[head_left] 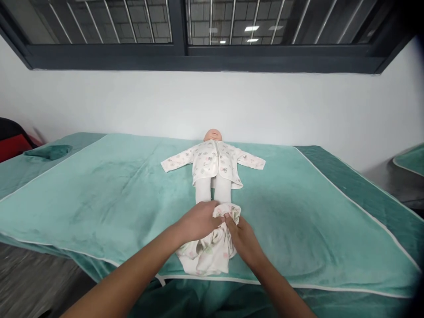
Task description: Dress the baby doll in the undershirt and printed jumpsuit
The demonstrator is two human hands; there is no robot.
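A baby doll (pixel 213 134) lies on its back, its head toward the wall. It wears a white patterned jacket (pixel 205 162) with both sleeves spread wide, and its legs (pixel 222 189) are white. At the doll's feet, my left hand (pixel 202 219) and my right hand (pixel 244 238) grip a pair of patterned baby trousers (pixel 212 256). Bunched fabric sits between my fingers, around or just in front of the doll's right-side leg end. The rest of the trousers drapes toward the near edge. My hands and the cloth hide the feet.
A green padded bed cover (pixel 132 194) with white piping spreads under the doll. Behind it stand a white wall (pixel 212 101) and a dark-framed window (pixel 205 59). A face hole (pixel 49 152) shows at the left end, near a red and black object (pixel 15 143).
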